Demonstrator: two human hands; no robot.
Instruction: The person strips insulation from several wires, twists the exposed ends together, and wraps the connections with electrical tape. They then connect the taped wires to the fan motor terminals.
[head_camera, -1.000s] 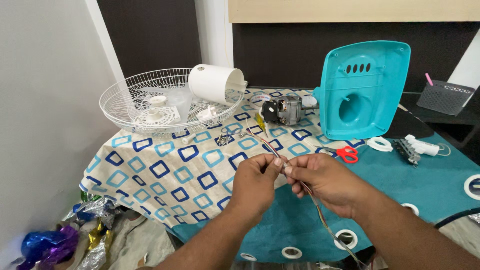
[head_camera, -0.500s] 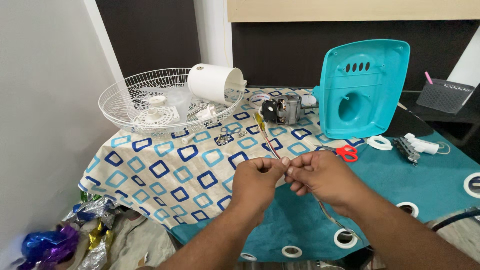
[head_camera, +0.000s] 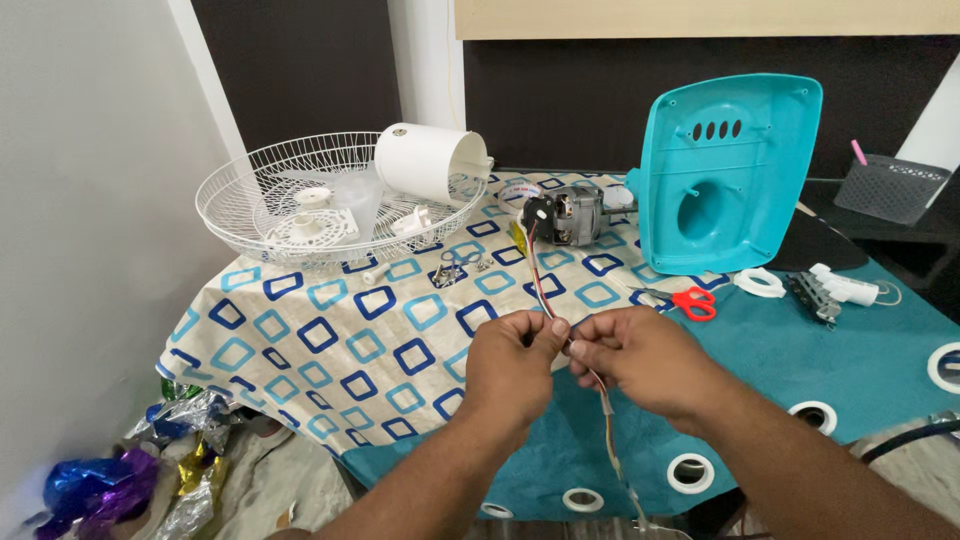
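two bare hands meet over the near edge of a cloth-covered table. the left hand (head_camera: 515, 355) and the right hand (head_camera: 640, 360) sit fingertip to fingertip, each pinching narrowly on a thin bundle of wires (head_camera: 545, 300). the fingers are closed tight on the wire, not spread. the step in hand looks like joining or twisting wire ends; the next move would likely call for a firm pinch from both hands and small, careful turns, since the strands are fine and slack.

one end of the bundle trails down past the near edge, out of view. the other end runs away across the patterned cloth (head_camera: 300, 340) to one small electric motor (head_camera: 565, 215) near the middle of the table.

just right of the hands, on the teal cloth (head_camera: 800, 350), lies one pair of red-handled scissors (head_camera: 690, 300). further right sit one white ring (head_camera: 760, 283) and one small switch block (head_camera: 820, 295).

toward the far left edge rests one white wire fan guard (head_camera: 250, 195), holding one white cylindrical housing (head_camera: 430, 160) and some white plastic parts, too jumbled to count. at the far right stands one upright teal fan casing (head_camera: 725, 170). beyond it, one dark mesh basket (head_camera: 890, 185).

below the near left corner lie crumpled foil wrappings (head_camera: 100, 485).
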